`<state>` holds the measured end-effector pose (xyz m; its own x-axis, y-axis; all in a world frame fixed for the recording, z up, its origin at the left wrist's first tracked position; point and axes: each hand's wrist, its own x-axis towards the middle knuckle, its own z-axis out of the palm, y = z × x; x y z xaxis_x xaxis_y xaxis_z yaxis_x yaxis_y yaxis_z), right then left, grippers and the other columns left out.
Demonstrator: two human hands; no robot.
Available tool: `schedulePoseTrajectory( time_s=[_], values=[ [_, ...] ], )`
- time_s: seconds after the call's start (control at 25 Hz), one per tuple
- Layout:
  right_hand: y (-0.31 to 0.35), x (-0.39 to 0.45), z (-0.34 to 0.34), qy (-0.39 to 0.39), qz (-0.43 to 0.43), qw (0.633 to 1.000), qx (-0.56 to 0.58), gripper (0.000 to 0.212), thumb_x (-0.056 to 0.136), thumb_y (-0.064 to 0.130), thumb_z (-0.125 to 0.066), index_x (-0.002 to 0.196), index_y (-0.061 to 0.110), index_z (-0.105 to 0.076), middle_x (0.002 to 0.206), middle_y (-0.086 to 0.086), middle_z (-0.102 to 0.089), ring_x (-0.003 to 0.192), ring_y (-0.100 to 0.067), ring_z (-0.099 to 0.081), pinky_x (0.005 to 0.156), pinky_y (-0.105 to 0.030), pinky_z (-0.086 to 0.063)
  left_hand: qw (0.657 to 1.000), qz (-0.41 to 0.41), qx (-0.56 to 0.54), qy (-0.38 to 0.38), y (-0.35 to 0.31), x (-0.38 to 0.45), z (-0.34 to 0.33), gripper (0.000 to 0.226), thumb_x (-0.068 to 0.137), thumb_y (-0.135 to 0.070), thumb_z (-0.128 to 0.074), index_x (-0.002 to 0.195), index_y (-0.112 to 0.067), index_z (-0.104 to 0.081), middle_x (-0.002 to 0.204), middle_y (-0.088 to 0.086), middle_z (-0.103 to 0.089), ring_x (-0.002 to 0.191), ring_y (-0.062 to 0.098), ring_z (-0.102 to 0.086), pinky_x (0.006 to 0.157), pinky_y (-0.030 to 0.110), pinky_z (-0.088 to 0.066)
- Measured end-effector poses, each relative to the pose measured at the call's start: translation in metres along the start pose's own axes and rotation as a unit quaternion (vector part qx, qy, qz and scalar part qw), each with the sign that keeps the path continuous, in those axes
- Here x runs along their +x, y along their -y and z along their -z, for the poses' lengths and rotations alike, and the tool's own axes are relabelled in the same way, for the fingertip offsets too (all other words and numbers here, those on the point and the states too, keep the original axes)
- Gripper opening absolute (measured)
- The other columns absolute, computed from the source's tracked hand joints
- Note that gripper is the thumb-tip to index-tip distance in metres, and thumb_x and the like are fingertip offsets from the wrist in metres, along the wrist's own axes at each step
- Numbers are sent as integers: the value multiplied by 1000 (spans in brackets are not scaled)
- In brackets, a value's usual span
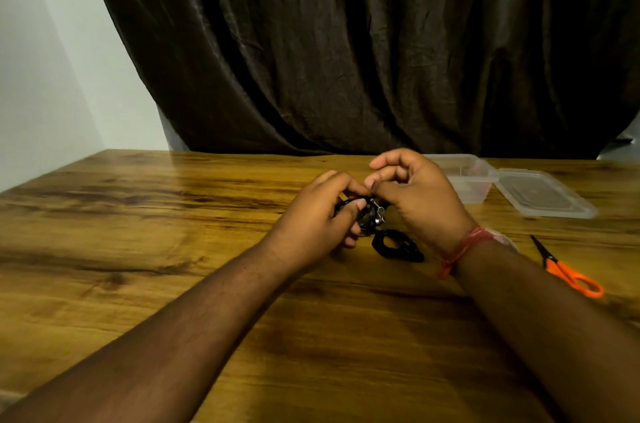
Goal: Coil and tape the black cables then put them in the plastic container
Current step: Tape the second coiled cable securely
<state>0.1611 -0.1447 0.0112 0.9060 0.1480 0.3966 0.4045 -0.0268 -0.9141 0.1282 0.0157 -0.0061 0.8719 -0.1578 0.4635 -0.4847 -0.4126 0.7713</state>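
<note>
Near edge: both forearms enter from 6 o'clock and converge mid-surface [138,249].

Second coil [398,246]: black, lies flat on the surface just below and between the hands, at 5 o'clock from the held bundle. Taped or not, cannot tell.

Left hand [318,218]: fingers clamped on a black cable bundle [367,215], thumb pressed over the top. Something shiny and grey shows on the bundle, a plug or tape; too blurred to say.

Right hand [419,194]: fingers pinched together at the bundle's right end, touching it at about 3 o'clock from the left thumb. What sits in the pinch is hidden.

Scissors [568,270]: orange handles, at 3 o'clock from the right wrist, blades pointing to 11.

Container [467,177]: clear, open, at 1 o'clock from the hands, partly behind the right hand. Lid [543,194] lies just beside it, further right.

Judgement: wrapping step in hand. The right hand is nearer the container; the drop runs from the bundle toward 1 o'clock.
</note>
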Motion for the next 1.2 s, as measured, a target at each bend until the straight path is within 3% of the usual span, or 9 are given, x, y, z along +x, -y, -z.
schedulePoseTrajectory(
  time_s=[0.2, 0.32, 0.44, 0.6, 0.76, 0.96, 1.04, 1.12, 1.2],
  values=[
    [0, -3, -4, 13, 94, 991, -93, 28, 85, -1, -65, 94, 25, -62, 79, 5, -67, 71, -7, -60, 68, -24, -52, 992, 73, -98, -35, 0, 2, 2, 6, 96, -17, -60, 93, -19, -56, 67, 13, -65, 56, 25, -69, 49, 32, -56],
    [1, -8, -5, 27, 197, 954, -224, 25, 83, 4, -66, 99, 23, -61, 84, 9, -64, 78, -1, -60, 68, -17, -50, 984, 101, -139, -47, 1, 4, 1, 9, 95, -16, -62, 89, -18, -56, 68, 12, -65, 55, 27, -68, 53, 41, -60],
    [1, -9, -5, 31, 257, 904, -340, 22, 84, 9, -66, 104, 18, -62, 92, 7, -65, 88, -6, -61, 74, -27, -50, 968, 122, -208, -68, 4, 6, -2, 11, 94, -11, -62, 86, -15, -55, 82, 10, -62, 59, 16, -66, 53, 41, -60],
    [1, -9, -9, 58, 302, 847, -433, 18, 88, 16, -60, 106, 17, -60, 98, 1, -67, 95, -20, -59, 76, -40, -49, 928, 173, -313, -107, 6, 10, -1, 10, 95, -5, -58, 87, -11, -56, 80, 12, -65, 63, 16, -68, 50, 34, -58],
    [3, -8, -13, 75, 342, 803, -482, 15, 91, 22, -52, 105, 20, -58, 92, 2, -65, 90, -18, -56, 70, -32, -43, 885, 235, -383, -123, 3, 11, 7, 12, 95, -2, -54, 88, -11, -59, 70, 7, -69, 57, 11, -68, 44, 25, -54],
    [6, -6, -14, 84, 342, 782, -514, 12, 92, 24, -49, 102, 23, -56, 93, 5, -64, 90, -18, -55, 69, -30, -40, 871, 257, -406, -101, 2, 11, 13, 11, 97, -4, -50, 101, -8, -59, 62, 5, -68, 52, 9, -65, 41, 19, -51],
    [8, -5, -15, 111, 351, 769, -523, 16, 92, 23, -50, 105, 22, -58, 98, 3, -65, 94, -20, -56, 77, -34, -46, 876, 258, -394, -105, 2, 10, 15, 11, 98, -4, -49, 98, -8, -60, 61, 5, -67, 51, 9, -64, 40, 19, -51],
    [7, -6, -12, 145, 344, 795, -478, 20, 92, 21, -53, 109, 20, -63, 102, 4, -67, 100, -15, -57, 86, -29, -45, 889, 249, -369, -109, 4, 10, 15, 10, 97, -4, -51, 98, -9, -61, 63, 5, -68, 53, 10, -65, 40, 20, -51],
    [6, -7, -8, 110, 292, 885, -345, 18, 92, 18, -58, 107, 20, -67, 101, 9, -69, 97, -3, -59, 84, -17, -43, 915, 224, -319, -104, 5, 9, 16, 7, 95, -6, -57, 97, -9, -63, 71, 4, -71, 59, 11, -68, 41, 22, -52]
  ],
)
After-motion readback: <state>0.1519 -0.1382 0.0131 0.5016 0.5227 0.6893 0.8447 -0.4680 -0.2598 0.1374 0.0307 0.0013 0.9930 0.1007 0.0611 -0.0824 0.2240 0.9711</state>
